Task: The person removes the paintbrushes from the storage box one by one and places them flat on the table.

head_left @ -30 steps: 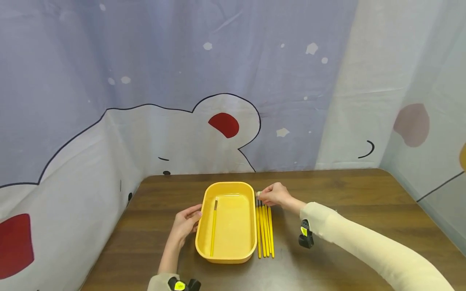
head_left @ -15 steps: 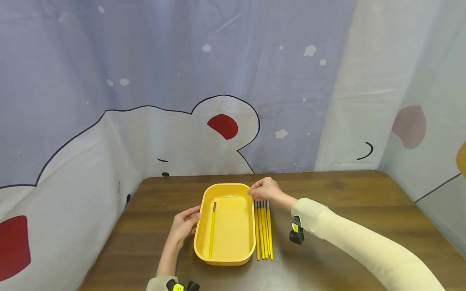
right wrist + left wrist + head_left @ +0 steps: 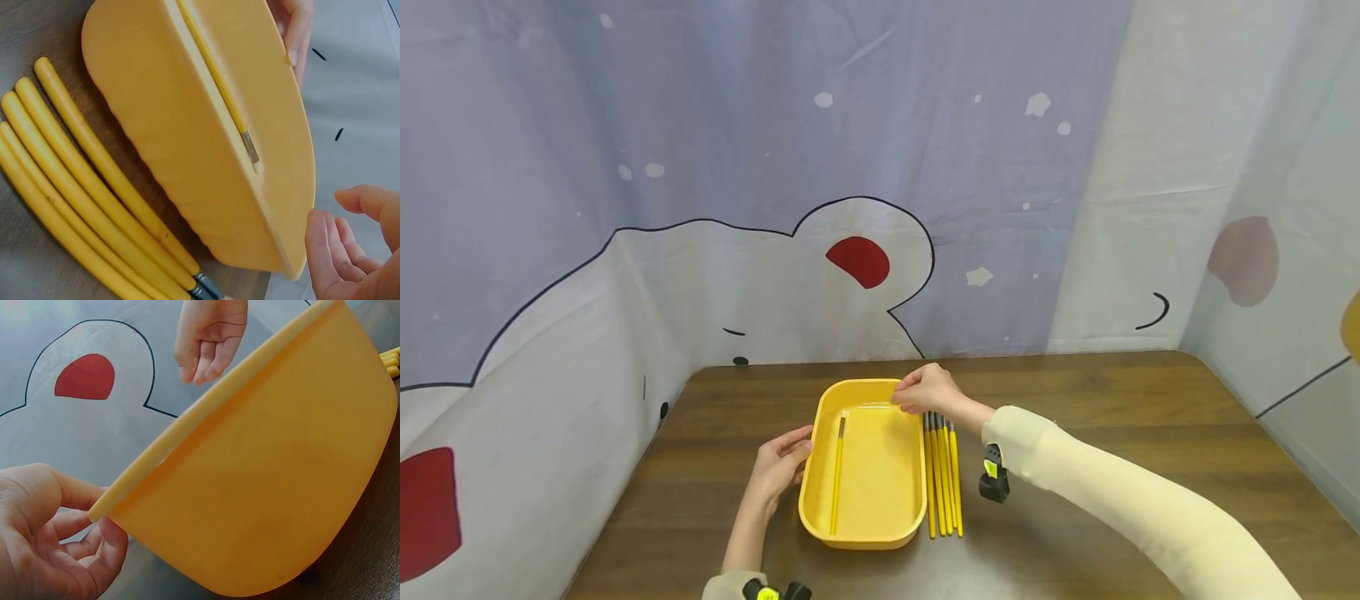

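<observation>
A yellow rectangular tray (image 3: 885, 475) stands on the table with one yellow-handled paintbrush (image 3: 837, 475) lying lengthwise along its left side. My left hand (image 3: 781, 462) holds the tray's left edge; the left wrist view has its thumb and fingers (image 3: 112, 547) pinching the rim. Over the far right corner of the tray hovers my right hand (image 3: 931, 388). Its thumb and fingers are apart and hold nothing in the right wrist view. Several more yellow paintbrushes (image 3: 942, 483) lie side by side just right of the tray, bristle ends pointing away and partly hidden under the right hand.
The brown wooden table (image 3: 1075, 467) extends on both sides of the tray. Behind it hangs a printed curtain (image 3: 775, 283) with cartoon shapes, which also lines the left and right sides.
My right hand has moved left, from the bristle ends of the paintbrushes to above the tray's far right corner. My left hand stays on the tray, and the paintbrushes lie as before.
</observation>
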`<state>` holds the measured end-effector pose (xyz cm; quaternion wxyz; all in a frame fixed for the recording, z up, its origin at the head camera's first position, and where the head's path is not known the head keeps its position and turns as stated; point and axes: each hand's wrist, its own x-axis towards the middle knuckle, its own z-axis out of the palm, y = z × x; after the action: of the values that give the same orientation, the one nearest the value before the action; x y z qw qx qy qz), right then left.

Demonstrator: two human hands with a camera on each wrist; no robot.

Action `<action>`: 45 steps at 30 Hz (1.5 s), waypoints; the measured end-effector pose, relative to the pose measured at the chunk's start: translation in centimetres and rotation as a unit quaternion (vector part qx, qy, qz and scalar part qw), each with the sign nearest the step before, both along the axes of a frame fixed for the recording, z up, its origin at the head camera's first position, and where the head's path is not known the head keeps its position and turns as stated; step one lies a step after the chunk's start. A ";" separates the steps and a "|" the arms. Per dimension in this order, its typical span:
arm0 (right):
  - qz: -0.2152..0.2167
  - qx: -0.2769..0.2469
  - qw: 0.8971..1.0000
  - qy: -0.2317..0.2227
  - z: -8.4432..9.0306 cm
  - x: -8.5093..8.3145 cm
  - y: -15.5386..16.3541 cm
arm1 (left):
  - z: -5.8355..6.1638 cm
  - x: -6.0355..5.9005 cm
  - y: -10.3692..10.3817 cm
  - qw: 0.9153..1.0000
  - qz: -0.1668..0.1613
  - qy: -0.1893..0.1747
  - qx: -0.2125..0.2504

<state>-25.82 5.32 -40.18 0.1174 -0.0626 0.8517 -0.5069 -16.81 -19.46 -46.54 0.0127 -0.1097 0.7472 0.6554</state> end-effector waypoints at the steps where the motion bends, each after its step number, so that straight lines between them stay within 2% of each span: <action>1: 0.001 0.002 1.000 0.001 0.0 0.0 -0.2 | 0.0 0.0 0.0 1.000 0.000 0.000 0.000; 15: 0.038 -0.008 0.999 -0.013 -0.6 0.1 -2.4 | 0.0 -0.1 0.0 1.000 0.005 -0.007 -0.002; 25: 0.040 0.008 0.999 -0.026 -0.7 -0.1 -3.6 | -0.1 -0.1 -0.1 1.000 0.004 -0.003 -0.009; 32: 0.044 0.006 0.998 -0.037 -0.9 -0.3 -4.3 | -0.3 -0.1 0.0 1.000 0.001 0.006 0.008; 45: 0.069 -0.015 0.993 -0.095 -1.5 -1.0 -5.8 | -0.5 -0.1 -0.2 1.000 0.000 0.017 0.014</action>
<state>-26.81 -0.51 -41.64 0.2321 -0.0745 0.8227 -0.5135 -16.87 -19.68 -47.08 0.0022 -0.0985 0.7378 0.6678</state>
